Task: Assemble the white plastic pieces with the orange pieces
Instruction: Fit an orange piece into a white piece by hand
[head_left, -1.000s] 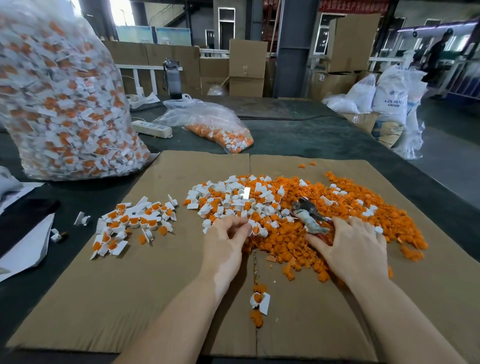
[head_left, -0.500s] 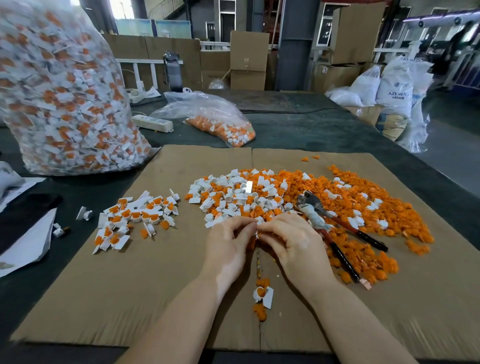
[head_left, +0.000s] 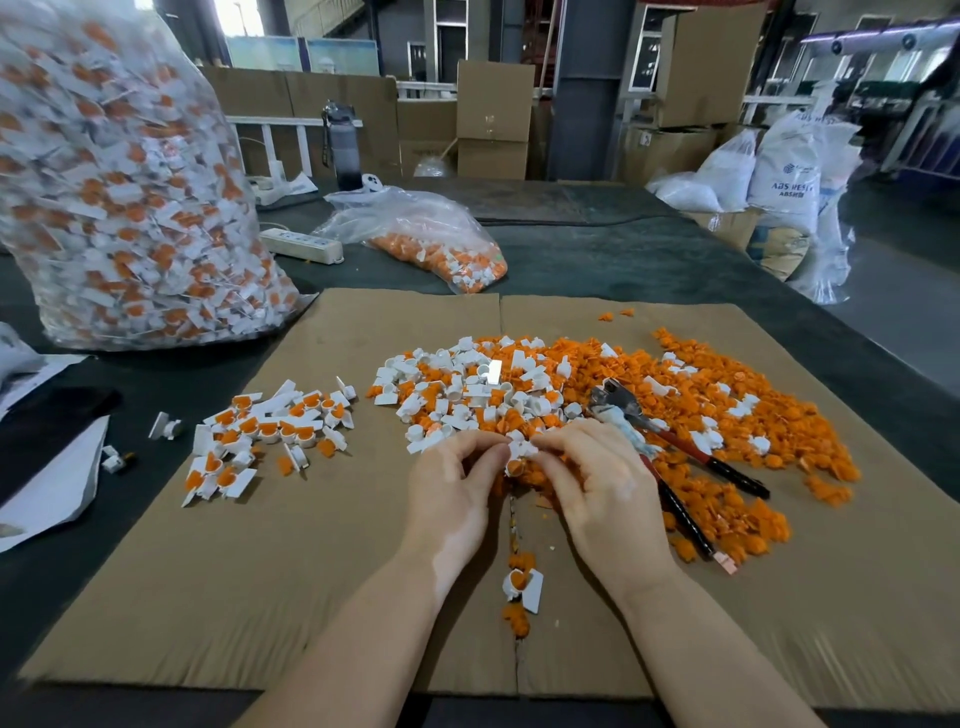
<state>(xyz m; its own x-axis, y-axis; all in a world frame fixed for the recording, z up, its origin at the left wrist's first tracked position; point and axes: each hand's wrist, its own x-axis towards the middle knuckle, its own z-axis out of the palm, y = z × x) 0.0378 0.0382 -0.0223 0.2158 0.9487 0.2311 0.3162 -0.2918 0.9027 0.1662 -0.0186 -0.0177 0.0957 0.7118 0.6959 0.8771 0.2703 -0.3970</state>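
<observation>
Left hand (head_left: 451, 491) and right hand (head_left: 597, 486) pinching one white piece (head_left: 519, 451) together at centre, orange piece (head_left: 515, 471) showing beneath. Loose pile (head_left: 613, 395) lying at 1 o'clock, finished group (head_left: 270, 431) at 9. Risk: crooked pressing likely popping part from fingertips into pile.

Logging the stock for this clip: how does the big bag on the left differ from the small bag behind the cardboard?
The big bag stands tall and stuffed; the small bag lies slumped and mostly empty. The big bag's contents look evenly white and orange; the small bag's are mainly orange. Both are clear plastic on the dark table.
</observation>
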